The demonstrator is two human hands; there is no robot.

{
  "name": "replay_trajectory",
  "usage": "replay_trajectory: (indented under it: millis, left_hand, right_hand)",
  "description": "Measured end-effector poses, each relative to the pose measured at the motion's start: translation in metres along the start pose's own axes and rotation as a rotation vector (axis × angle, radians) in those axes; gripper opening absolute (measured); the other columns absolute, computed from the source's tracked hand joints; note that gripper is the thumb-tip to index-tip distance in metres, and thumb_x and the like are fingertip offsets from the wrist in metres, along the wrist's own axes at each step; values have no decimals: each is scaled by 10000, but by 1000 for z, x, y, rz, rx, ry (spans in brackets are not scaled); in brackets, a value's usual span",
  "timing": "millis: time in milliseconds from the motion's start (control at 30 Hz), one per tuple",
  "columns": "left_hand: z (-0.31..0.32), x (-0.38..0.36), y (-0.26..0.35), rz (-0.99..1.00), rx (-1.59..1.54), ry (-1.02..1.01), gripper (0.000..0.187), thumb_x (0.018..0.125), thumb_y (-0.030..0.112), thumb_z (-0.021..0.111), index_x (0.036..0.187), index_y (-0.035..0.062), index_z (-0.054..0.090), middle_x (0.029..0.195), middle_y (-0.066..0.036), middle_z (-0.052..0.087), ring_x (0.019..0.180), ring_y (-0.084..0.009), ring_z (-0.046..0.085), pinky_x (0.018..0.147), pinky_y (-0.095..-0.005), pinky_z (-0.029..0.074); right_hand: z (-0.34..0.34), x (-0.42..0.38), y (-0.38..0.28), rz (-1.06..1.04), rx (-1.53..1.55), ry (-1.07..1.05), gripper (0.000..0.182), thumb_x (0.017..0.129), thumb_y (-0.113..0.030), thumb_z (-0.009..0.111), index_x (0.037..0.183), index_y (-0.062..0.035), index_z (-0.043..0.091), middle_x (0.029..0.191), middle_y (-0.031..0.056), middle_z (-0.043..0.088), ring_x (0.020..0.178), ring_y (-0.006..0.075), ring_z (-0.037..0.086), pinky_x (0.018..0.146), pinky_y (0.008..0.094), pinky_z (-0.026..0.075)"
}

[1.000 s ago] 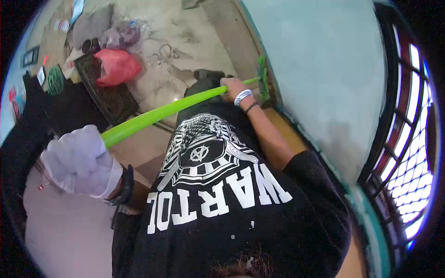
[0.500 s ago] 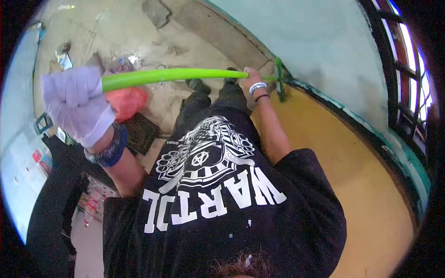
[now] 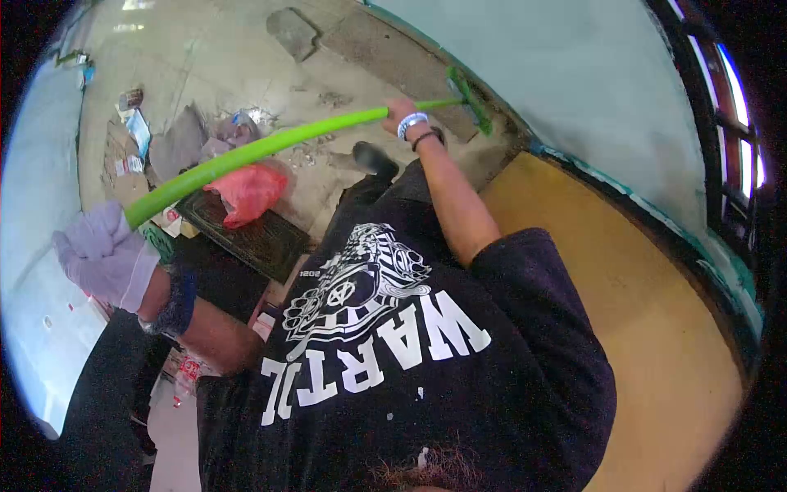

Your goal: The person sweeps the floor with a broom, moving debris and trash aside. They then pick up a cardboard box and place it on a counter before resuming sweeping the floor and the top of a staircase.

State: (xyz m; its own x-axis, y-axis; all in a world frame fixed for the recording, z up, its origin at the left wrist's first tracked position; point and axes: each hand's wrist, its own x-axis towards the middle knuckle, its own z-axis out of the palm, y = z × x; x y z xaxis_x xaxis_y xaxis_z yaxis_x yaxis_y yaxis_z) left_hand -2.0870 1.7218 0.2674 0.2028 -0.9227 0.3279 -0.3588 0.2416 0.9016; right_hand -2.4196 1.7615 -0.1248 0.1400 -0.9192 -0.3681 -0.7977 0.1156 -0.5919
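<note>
A long bright-green pole point(image 3: 254, 150) runs slantwise across the view. Its far end carries a green bristled head point(image 3: 470, 100), which is at the floor near the foot of the pale wall. My left hand point(image 3: 106, 254), in a whitish glove, is wrapped round the near end of the pole at the left. Farther along, my right hand point(image 3: 399, 116), bare and with a bracelet at the wrist, grips the pole not far from the bristles. Below the pole, a red plastic bag point(image 3: 250, 195) lies on a dark patterned mat point(image 3: 275, 246).
Grey cloth or bags point(image 3: 179, 146) and scattered litter point(image 3: 138, 133) lie on the dirty tiled floor. A flat grey piece point(image 3: 292, 34) lies at the top. A yellow surface point(image 3: 623, 303) is at the right, below a barred window point(image 3: 725, 123). Black furniture stands at the lower left.
My left hand has moved down and slightly left, my right hand up and left. The pole tilts more steeply, and the bristled head has shifted up and left. More of the mat shows.
</note>
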Motion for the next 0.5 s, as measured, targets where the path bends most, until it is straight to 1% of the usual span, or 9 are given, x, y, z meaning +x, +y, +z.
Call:
replay_trajectory:
  millis: [33,100,133,167,200,267,333,400,500]
  left_hand:
    - [0,2,-1,71,176,-53,284,798,171,457,525,105,414,472,6,330,478,-146,395,493,-285,303]
    - [51,3,26,-221,-738,28,371,896,169,342,532,165,266,470,48,204,408,-73,232,414,-235,191]
    - [66,4,23,-239,-811,-52,375,895,170,345,529,165,264,466,46,207,403,-74,228,414,-233,192]
    - [77,6,16,-262,-886,-137,379,894,171,348,526,164,262,463,45,210,398,-74,224,414,-231,192]
    - [86,6,12,-283,-962,-222,382,894,173,352,523,164,260,459,43,213,392,-75,219,414,-230,193]
    - [99,2,25,-187,-572,65,388,889,180,363,516,161,260,453,41,233,386,-76,226,409,-231,194]
    - [83,6,32,-133,-472,137,388,883,179,373,514,158,257,454,42,236,385,-76,229,406,-234,194]
    - [29,12,39,-141,-665,-4,383,878,169,380,517,155,251,461,47,221,387,-76,226,403,-238,193]
    - [16,8,66,111,-581,35,306,786,10,438,558,110,261,488,19,246,411,-94,248,408,-264,216]
  right_hand:
    - [-2,-16,-11,22,56,9,284,628,-235,620,801,-12,586,853,209,587,814,364,561,720,426,455]
    - [4,-49,7,55,84,256,218,622,-193,614,786,-50,602,804,198,585,792,378,549,727,423,459]
    - [-23,-57,3,263,145,48,210,622,-162,617,802,-53,605,803,203,590,785,384,556,706,420,465]
    - [-9,-55,34,160,57,52,197,631,-142,623,805,-50,607,799,201,598,774,383,565,689,416,470]
    - [-12,-43,42,175,71,52,209,629,-147,631,812,-49,607,805,200,597,780,378,565,693,414,470]
    - [-15,-25,51,207,98,37,234,626,-158,646,828,-47,605,815,197,594,793,368,563,701,410,469]
    - [-31,9,16,67,158,102,242,614,-218,663,732,-28,570,765,206,577,758,364,553,689,420,452]
    - [22,75,8,-141,-20,159,259,597,-216,686,739,-30,574,775,203,571,770,361,548,691,419,452]
    - [-9,58,-68,-145,57,114,262,591,-204,685,761,-37,576,811,201,566,805,363,544,701,421,452]
